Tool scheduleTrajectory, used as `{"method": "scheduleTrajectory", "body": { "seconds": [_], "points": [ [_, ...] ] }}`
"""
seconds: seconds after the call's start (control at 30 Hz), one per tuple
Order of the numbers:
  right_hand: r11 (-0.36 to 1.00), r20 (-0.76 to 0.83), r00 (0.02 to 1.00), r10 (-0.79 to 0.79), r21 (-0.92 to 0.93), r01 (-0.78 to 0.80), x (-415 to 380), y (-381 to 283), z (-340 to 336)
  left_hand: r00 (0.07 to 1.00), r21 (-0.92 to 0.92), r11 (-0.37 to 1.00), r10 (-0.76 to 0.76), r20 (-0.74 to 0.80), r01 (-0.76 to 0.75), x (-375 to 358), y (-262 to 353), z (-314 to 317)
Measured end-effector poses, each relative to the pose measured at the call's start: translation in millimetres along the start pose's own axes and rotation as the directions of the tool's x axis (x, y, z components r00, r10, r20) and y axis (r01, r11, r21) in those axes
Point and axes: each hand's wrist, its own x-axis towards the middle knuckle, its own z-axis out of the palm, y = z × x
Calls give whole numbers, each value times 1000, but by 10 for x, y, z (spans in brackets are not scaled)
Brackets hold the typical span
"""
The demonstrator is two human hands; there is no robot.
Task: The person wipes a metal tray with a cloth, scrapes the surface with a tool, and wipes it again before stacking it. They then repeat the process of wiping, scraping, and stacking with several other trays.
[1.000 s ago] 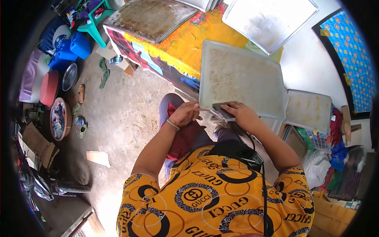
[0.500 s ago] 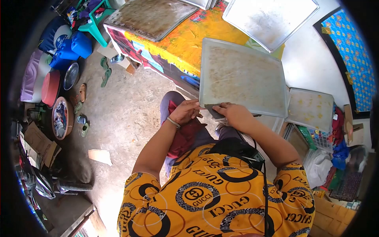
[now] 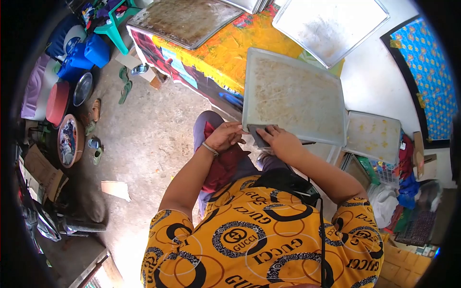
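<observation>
A worn, pale grey baking tray (image 3: 295,96) with stained patches is tilted in front of me, its far side against the covered table. My left hand (image 3: 224,137) pinches the tray's near left corner between thumb and fingers. In my right hand (image 3: 284,140) is a dark grey flat scraper (image 3: 258,136), pressed down on the near edge beside that corner. The right fingers lie over the scraper's right part and hide it there. Both hands are close together, just above my knees.
A brown-stained tray (image 3: 185,21) lies on the table with the bright yellow cover (image 3: 273,29). A shiny tray (image 3: 331,29) leans at the back right. Another tray (image 3: 373,134) rests on a crate (image 3: 384,173) at right. Basins (image 3: 73,141) and slippers (image 3: 126,91) are on the left floor.
The scraper has turned so that more of its flat face shows, and my right hand has moved slightly with it. My left hand keeps its grip on the tray corner.
</observation>
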Motion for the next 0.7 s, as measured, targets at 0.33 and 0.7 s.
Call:
{"method": "scheduleTrajectory", "body": {
  "seconds": [0.33,0.7],
  "points": [
    [982,51,998,-23,187,13,-31,32,-88,1000,39,999,1,-24,0,-35,39,59],
    [851,209,971,113,485,-203,563,818,-589,1000,26,1000,10,24,-10,-1,12,12]
  ]
}}
